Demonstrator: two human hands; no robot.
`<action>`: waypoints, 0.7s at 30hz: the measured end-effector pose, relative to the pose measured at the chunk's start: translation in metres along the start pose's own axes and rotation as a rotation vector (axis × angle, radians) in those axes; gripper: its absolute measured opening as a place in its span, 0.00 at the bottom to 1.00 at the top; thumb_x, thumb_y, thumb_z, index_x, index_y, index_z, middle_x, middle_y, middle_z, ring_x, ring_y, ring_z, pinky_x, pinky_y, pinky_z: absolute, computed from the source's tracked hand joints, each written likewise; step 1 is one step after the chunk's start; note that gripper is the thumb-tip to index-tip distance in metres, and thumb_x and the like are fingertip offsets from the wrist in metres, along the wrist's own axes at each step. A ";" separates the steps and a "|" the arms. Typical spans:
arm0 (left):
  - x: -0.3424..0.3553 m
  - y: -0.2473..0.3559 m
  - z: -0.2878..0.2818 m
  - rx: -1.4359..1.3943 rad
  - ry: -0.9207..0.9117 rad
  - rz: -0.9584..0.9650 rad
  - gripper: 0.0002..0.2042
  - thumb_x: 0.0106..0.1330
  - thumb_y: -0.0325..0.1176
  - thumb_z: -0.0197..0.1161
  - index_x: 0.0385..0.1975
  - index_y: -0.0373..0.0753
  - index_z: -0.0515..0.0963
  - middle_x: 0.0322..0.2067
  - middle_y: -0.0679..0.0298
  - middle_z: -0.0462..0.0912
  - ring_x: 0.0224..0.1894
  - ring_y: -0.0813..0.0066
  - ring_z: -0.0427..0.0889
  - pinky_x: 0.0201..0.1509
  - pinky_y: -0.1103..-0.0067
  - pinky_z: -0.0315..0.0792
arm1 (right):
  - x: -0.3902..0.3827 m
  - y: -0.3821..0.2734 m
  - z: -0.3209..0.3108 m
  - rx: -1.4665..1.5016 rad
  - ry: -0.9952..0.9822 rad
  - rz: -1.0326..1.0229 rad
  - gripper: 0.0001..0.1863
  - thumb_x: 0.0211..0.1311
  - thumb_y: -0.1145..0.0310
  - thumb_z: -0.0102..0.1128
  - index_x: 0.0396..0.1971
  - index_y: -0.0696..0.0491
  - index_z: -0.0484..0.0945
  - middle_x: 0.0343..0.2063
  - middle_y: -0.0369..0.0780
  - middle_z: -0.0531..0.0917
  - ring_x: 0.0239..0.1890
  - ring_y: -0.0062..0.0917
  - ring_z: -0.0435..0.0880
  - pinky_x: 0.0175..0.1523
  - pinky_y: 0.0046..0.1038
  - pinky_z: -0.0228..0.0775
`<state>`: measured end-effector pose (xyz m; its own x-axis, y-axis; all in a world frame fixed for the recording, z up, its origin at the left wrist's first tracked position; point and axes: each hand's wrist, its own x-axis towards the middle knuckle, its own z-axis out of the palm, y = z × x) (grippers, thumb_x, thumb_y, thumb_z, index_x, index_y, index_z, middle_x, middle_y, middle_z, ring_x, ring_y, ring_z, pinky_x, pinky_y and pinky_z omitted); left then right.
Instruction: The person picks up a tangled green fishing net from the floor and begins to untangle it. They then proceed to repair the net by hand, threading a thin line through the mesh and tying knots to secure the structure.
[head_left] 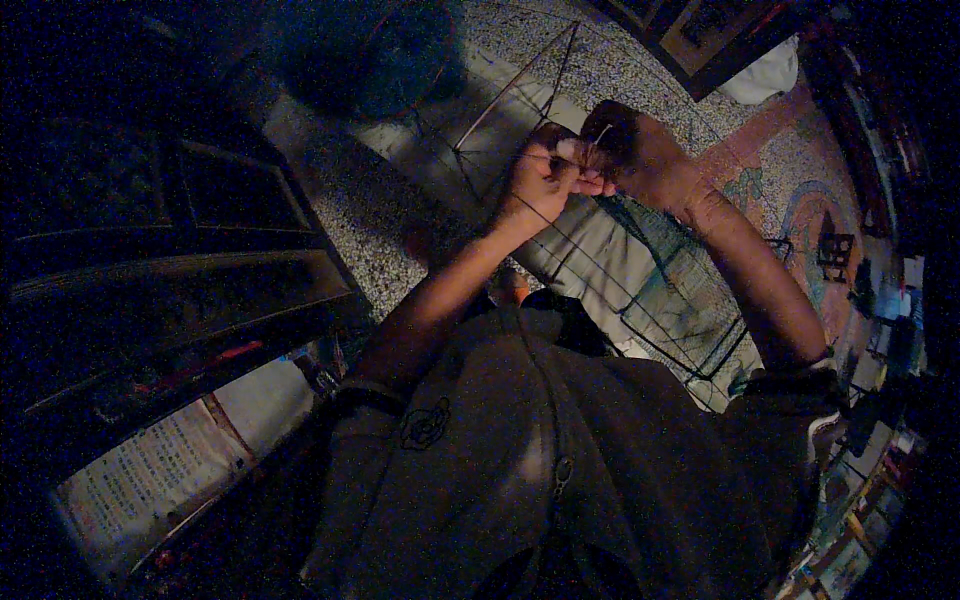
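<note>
My left hand [538, 188] and my right hand [655, 160] meet in front of me, fingertips close together. The left fingers are pinched and the right ones curl inward. A thin pale strand [602, 133] shows at the right fingers; its kind is too small to tell. Below and around the hands stands a thin dark frame [515, 88] of rods or cords. Dark mesh netting [690, 275] spreads under my right forearm. What the fingers grip is lost in shadow.
A pale sheet or mat [590, 265] lies beneath the frame on a speckled floor. Dark furniture [250, 190] stands at left, with a printed sheet [150, 470] near it. A dark bluish bulk [370, 55] sits at the far side, a white bag-like thing [765, 75] at far right.
</note>
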<state>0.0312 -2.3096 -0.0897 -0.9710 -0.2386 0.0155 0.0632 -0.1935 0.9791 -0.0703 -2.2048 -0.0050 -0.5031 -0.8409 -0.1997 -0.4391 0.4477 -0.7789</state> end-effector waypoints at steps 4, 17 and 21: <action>-0.003 0.008 0.005 0.004 0.072 0.038 0.12 0.56 0.20 0.48 0.41 0.34 0.63 0.33 0.60 0.74 0.31 0.70 0.78 0.36 0.80 0.73 | -0.005 -0.008 -0.003 0.111 -0.045 0.061 0.12 0.52 0.63 0.55 0.29 0.57 0.71 0.20 0.35 0.75 0.22 0.15 0.73 0.21 0.18 0.64; -0.004 -0.002 -0.002 0.205 0.050 0.201 0.13 0.55 0.22 0.50 0.40 0.34 0.62 0.33 0.64 0.71 0.37 0.74 0.71 0.44 0.80 0.67 | -0.015 -0.018 -0.005 0.475 -0.139 0.261 0.11 0.54 0.65 0.53 0.33 0.57 0.75 0.27 0.37 0.79 0.26 0.18 0.77 0.26 0.18 0.69; 0.001 -0.020 -0.001 -0.234 0.150 0.129 0.12 0.50 0.14 0.40 0.33 0.36 0.63 0.30 0.64 0.69 0.33 0.77 0.70 0.37 0.78 0.71 | -0.013 -0.015 -0.003 0.338 -0.105 0.137 0.11 0.53 0.65 0.52 0.28 0.58 0.75 0.24 0.38 0.79 0.24 0.18 0.76 0.26 0.19 0.70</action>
<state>0.0292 -2.3068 -0.1092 -0.9079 -0.4095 0.0895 0.2518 -0.3621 0.8975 -0.0598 -2.2002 0.0113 -0.4537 -0.8146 -0.3614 -0.0943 0.4471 -0.8895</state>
